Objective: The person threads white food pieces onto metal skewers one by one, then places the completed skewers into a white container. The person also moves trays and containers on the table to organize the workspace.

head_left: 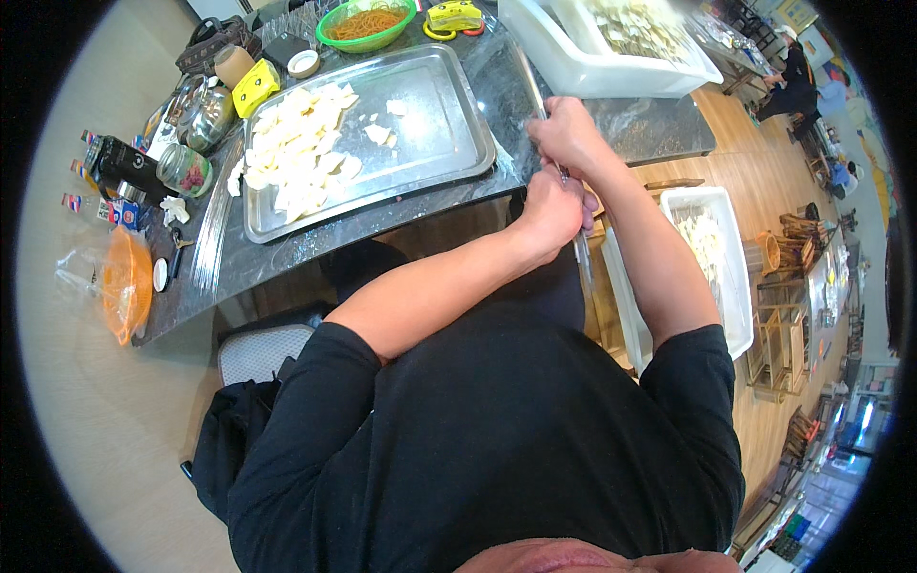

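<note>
My left hand (555, 208) and my right hand (569, 132) are closed, one above the other, around a long narrow bundle of thin metal rods (526, 75), which look like skewers. The bundle sticks out beyond both hands and slants past the table's front edge; the fingers hide its middle. To the left of my hands, a steel tray (430, 143) holds a heap of pale, flat food pieces (308, 136), with a few small pieces apart from it. More thin metal skewers (213, 222) lie on the dark table left of the tray.
A white bin (587, 82) with skewered pieces (637, 29) stands at the table's back right. Another white bin (738, 286) is low on my right. Behind the tray are a green basket (329, 36) and scissors (438, 33); jars and an orange basket (129, 286) stand left.
</note>
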A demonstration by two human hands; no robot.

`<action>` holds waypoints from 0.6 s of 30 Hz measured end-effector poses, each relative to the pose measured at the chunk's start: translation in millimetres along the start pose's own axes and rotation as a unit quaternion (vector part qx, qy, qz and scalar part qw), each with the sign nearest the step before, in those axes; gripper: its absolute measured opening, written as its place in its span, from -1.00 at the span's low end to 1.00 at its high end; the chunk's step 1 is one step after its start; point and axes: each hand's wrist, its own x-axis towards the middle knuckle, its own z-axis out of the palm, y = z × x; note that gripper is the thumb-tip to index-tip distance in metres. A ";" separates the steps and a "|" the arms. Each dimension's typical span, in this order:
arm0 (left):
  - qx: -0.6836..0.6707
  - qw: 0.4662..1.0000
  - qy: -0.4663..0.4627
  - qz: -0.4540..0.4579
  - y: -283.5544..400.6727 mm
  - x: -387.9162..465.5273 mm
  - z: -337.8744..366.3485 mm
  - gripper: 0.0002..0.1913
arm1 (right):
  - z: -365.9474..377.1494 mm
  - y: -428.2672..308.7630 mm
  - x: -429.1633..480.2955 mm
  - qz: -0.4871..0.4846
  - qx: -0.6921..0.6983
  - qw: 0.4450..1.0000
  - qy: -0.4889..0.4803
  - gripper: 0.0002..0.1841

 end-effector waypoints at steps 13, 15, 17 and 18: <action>0.278 0.870 0.070 0.401 96.8 68.2 -3.3 -0.74 | -53.2 -100.2 7.8 -0.194 0.376 0.894 0.150 -0.64; 0.267 0.902 0.090 0.327 82.7 75.5 -14.1 -0.74 | -33.1 -77.6 19.9 -0.165 0.370 0.898 0.170 -0.63; 0.263 0.925 0.100 0.253 68.1 82.6 -23.8 -0.73 | -23.5 -55.5 29.7 -0.175 0.398 0.890 0.138 -0.62; 0.280 0.919 0.126 0.249 62.3 86.7 -26.8 -0.73 | -21.2 -47.7 34.3 -0.175 0.398 0.890 0.136 -0.62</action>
